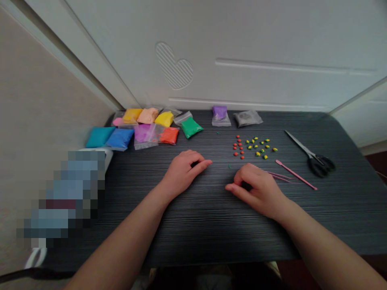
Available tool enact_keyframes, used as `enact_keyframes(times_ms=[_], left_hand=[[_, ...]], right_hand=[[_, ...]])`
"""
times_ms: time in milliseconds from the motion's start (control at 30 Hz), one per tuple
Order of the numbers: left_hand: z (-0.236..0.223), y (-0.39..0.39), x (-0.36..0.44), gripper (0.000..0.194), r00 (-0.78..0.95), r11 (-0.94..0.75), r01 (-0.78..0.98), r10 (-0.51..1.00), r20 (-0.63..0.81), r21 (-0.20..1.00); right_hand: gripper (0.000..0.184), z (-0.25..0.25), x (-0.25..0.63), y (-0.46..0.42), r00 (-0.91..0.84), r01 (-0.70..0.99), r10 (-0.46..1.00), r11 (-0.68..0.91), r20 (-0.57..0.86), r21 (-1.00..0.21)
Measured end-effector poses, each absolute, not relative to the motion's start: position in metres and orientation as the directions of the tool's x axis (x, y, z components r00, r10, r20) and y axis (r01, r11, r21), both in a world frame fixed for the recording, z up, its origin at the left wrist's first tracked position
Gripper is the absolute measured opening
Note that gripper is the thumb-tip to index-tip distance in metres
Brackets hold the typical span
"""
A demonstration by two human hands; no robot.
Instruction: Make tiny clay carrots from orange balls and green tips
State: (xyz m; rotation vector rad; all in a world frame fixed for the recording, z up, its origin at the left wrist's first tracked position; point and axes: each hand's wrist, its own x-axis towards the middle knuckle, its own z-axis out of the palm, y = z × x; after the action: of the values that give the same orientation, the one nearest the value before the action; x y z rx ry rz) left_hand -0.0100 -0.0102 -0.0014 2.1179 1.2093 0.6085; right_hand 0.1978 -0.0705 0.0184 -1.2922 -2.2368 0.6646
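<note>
My left hand (185, 172) rests on the dark tabletop, its fingers curled and its thumb brought against the index finger. My right hand (259, 190) is closed too, with fingers bent inward and the thumb beneath them. Anything in either hand is too small or hidden to make out. A tiny green bit (229, 166) lies between the hands, just above the right one. Pink tweezers (282, 177) extend from behind my right hand. Beyond it sit several small red pellets (236, 148) in two columns and several yellow-and-green pellets (258, 154).
Bags of coloured clay line the back left, including a green bag (191, 127) and a red bag (169, 135). Farther right are a purple bag (219, 112) and a grey bag (248, 118). A pink stick tool (296, 175) and black-handled scissors (317, 164) lie at right.
</note>
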Motion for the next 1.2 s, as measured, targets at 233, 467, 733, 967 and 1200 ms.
enact_keyframes(times_ms=[233,467,733,967,1200], left_hand=[[-0.003,-0.009,-0.011,0.012,0.454,-0.399,0.568,0.881,0.130,0.720],[-0.004,-0.008,-0.010,0.024,0.471,-0.441,0.565,0.866,0.167,0.698],[-0.011,-0.006,-0.013,0.014,0.451,-0.528,0.639,0.846,0.282,0.559],[-0.011,-0.006,-0.015,0.014,0.437,-0.509,0.650,0.858,0.271,0.564],[-0.014,-0.004,-0.015,0.016,0.449,-0.495,0.644,0.862,0.235,0.584]], right_hand=[[0.014,0.017,0.197,-0.070,-0.463,0.633,0.869,0.463,0.176,-0.620],[0.021,0.022,0.196,-0.072,-0.470,0.701,0.877,0.438,0.097,-0.563],[0.014,0.008,0.186,-0.075,-0.569,0.716,0.819,0.537,0.074,-0.446],[0.020,0.003,0.181,-0.073,-0.548,0.792,0.836,0.520,0.001,-0.319],[0.026,0.008,0.186,-0.073,-0.544,0.798,0.838,0.502,-0.039,-0.333]])
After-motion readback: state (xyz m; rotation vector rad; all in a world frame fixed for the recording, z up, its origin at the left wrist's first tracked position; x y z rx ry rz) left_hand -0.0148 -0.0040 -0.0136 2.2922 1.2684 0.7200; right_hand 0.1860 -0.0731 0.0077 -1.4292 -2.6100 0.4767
